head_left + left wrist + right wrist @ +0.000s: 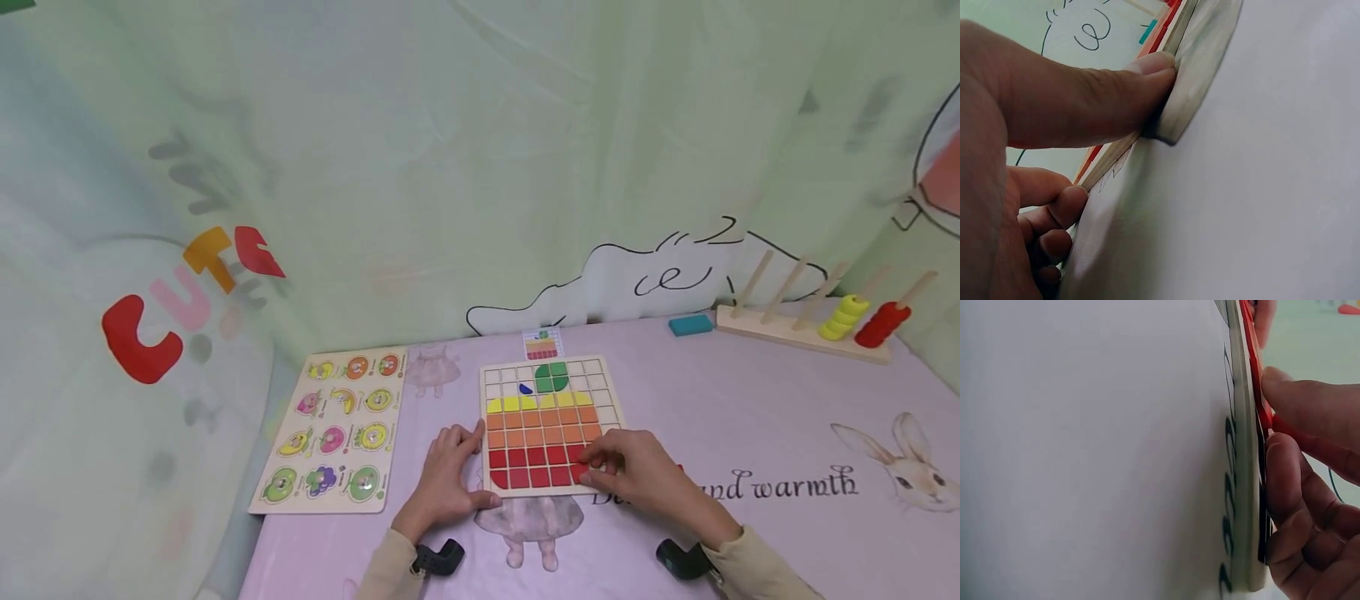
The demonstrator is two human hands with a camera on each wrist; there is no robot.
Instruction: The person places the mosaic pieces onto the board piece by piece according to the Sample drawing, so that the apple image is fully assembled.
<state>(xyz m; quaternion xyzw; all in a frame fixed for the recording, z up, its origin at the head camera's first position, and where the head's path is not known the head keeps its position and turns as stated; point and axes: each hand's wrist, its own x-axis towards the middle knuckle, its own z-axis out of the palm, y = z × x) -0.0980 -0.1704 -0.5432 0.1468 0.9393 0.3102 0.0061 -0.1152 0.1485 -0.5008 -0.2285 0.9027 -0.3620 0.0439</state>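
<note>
A wooden grid board [611, 400] lies flat on the table, with rows of red, orange and yellow tiles, a green group and a small blue piece. My left hand [446, 479] holds the board at its near left corner, thumb against the near edge and fingers at the left edge. At the near right corner my right hand [637, 471] pinches a red tile [577, 473] between thumb and index finger. The right wrist view shows that thumb [1316, 409] against red tiles along the board's edge; the other fingers are curled below it.
A small picture card [542, 343] lies behind the board. To the left is a fruit puzzle board [330, 433]. A teal block [691, 325] and a peg stand [802, 333] with yellow and red rings sit at the back right. Something red shows partly behind the right wrist.
</note>
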